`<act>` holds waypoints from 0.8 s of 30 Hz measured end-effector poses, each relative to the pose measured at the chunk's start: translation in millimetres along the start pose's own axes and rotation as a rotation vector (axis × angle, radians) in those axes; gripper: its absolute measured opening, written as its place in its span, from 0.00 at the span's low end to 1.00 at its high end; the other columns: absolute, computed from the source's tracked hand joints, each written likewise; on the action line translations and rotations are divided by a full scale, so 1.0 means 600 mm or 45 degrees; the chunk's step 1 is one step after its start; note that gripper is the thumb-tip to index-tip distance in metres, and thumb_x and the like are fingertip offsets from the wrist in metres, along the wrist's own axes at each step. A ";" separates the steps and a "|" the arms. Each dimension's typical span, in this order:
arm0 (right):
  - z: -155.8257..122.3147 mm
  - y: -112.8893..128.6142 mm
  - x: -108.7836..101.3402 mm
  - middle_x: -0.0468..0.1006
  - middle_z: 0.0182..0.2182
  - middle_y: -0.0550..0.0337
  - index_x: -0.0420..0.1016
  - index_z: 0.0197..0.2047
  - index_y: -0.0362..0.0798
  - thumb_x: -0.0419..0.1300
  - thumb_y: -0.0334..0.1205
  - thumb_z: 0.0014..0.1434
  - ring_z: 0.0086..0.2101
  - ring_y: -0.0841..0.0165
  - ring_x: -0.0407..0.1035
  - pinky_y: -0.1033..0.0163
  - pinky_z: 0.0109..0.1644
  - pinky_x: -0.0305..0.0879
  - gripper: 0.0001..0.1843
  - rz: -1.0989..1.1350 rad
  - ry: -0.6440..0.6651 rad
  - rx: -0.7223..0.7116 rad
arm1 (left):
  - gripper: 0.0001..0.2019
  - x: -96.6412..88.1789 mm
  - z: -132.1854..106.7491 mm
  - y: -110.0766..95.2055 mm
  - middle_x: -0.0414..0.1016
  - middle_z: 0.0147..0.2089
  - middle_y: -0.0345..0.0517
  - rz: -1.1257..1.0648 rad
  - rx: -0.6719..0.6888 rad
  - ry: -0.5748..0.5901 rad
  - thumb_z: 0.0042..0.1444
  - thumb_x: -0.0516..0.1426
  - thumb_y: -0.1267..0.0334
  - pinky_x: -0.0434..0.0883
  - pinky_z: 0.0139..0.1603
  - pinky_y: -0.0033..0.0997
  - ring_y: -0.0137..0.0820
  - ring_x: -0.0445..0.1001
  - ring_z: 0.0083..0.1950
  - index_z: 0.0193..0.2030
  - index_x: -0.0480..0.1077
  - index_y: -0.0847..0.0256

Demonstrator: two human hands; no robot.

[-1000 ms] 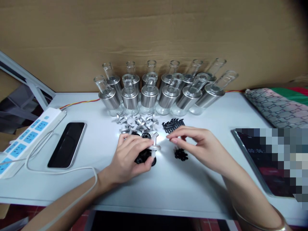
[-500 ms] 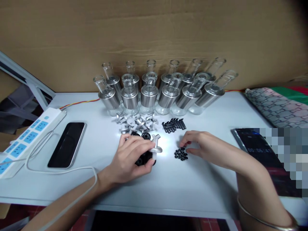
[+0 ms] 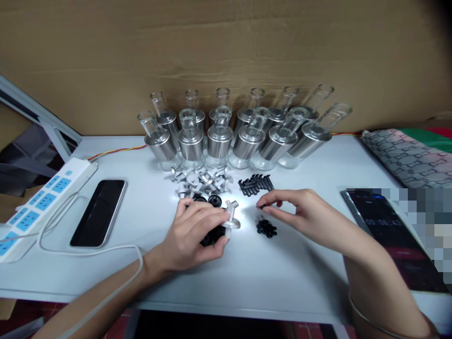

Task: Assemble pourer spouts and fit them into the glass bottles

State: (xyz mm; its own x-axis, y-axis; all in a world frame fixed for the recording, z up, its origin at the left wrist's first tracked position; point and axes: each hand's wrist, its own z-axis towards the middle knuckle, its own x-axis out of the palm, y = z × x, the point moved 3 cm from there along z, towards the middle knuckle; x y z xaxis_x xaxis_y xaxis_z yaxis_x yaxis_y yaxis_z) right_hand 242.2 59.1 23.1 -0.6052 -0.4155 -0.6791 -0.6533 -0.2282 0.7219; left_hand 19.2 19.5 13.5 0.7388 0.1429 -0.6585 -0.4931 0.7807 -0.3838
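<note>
My left hand [image 3: 197,230] is closed on a silver pourer spout [image 3: 232,219], held upright between thumb and fingers with its forked end up. Under this hand lie black round caps [image 3: 214,201], partly hidden. My right hand [image 3: 296,207] pinches a small black ring-like piece [image 3: 261,206] between thumb and index finger. Just below it sits a pile of similar small black pieces [image 3: 266,229]. Farther back are several loose black lever-like parts [image 3: 257,184] and a heap of silver spouts [image 3: 203,180].
Two rows of glass bottles with metal sleeves [image 3: 219,141] stand at the back against cardboard [image 3: 219,42]. At left are a phone [image 3: 99,212], a power strip [image 3: 42,205] and a white cable [image 3: 88,253]. A phone showing a timer [image 3: 384,235] lies at right beside a patterned cloth [image 3: 406,155].
My right hand has lifted a small black piece off the pile and moved slightly up and left. The left hand keeps its hold on the spout, barely shifted.
</note>
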 end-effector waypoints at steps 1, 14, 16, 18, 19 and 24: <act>-0.002 0.012 0.004 0.81 0.35 0.57 0.77 0.38 0.50 0.57 0.41 0.61 0.35 0.64 0.74 0.61 0.37 0.68 0.08 0.068 -0.008 -0.048 | 0.11 0.000 0.000 0.000 0.80 0.40 0.46 0.009 -0.001 0.010 0.58 0.55 0.67 0.62 0.43 0.37 0.33 0.76 0.40 0.48 0.66 0.62; 0.007 0.040 0.049 0.80 0.31 0.59 0.77 0.32 0.50 0.65 0.42 0.54 0.35 0.65 0.74 0.61 0.40 0.71 0.05 0.761 -0.529 -0.002 | 0.13 -0.001 0.000 -0.005 0.79 0.41 0.48 0.097 0.071 0.060 0.58 0.55 0.70 0.63 0.44 0.37 0.34 0.74 0.42 0.51 0.66 0.62; 0.008 0.040 0.048 0.81 0.31 0.60 0.78 0.33 0.50 0.66 0.41 0.53 0.35 0.66 0.75 0.61 0.40 0.72 0.05 0.816 -0.544 0.018 | 0.13 0.000 0.000 -0.005 0.79 0.41 0.47 0.099 0.079 0.061 0.58 0.54 0.70 0.63 0.43 0.37 0.34 0.74 0.42 0.51 0.66 0.62; 0.008 0.039 0.047 0.81 0.31 0.60 0.78 0.33 0.51 0.67 0.40 0.50 0.34 0.66 0.75 0.62 0.40 0.72 0.06 0.871 -0.562 0.028 | 0.13 0.000 0.000 -0.005 0.79 0.41 0.47 0.098 0.079 0.064 0.59 0.54 0.70 0.63 0.43 0.37 0.34 0.74 0.41 0.51 0.66 0.62; 0.008 0.038 0.046 0.81 0.31 0.61 0.77 0.33 0.51 0.68 0.39 0.49 0.34 0.67 0.75 0.62 0.39 0.72 0.07 0.891 -0.573 0.031 | 0.13 -0.001 0.001 -0.004 0.79 0.41 0.47 0.098 0.077 0.062 0.59 0.55 0.70 0.63 0.43 0.37 0.34 0.73 0.41 0.51 0.66 0.61; 0.007 0.040 0.048 0.80 0.29 0.61 0.76 0.28 0.50 0.69 0.39 0.48 0.32 0.68 0.74 0.62 0.39 0.72 0.06 0.899 -0.577 0.015 | 0.13 -0.003 0.002 0.000 0.79 0.41 0.48 0.113 0.071 0.045 0.59 0.55 0.70 0.62 0.44 0.38 0.35 0.73 0.42 0.51 0.67 0.63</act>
State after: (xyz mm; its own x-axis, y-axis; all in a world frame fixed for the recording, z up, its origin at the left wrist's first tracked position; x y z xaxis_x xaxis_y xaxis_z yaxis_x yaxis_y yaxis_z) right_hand 207.2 45.6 20.3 -0.9964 -0.0629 -0.0576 -0.0554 -0.0368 0.9978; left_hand 18.3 19.8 15.3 0.6762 0.1922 -0.7112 -0.5288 0.7988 -0.2869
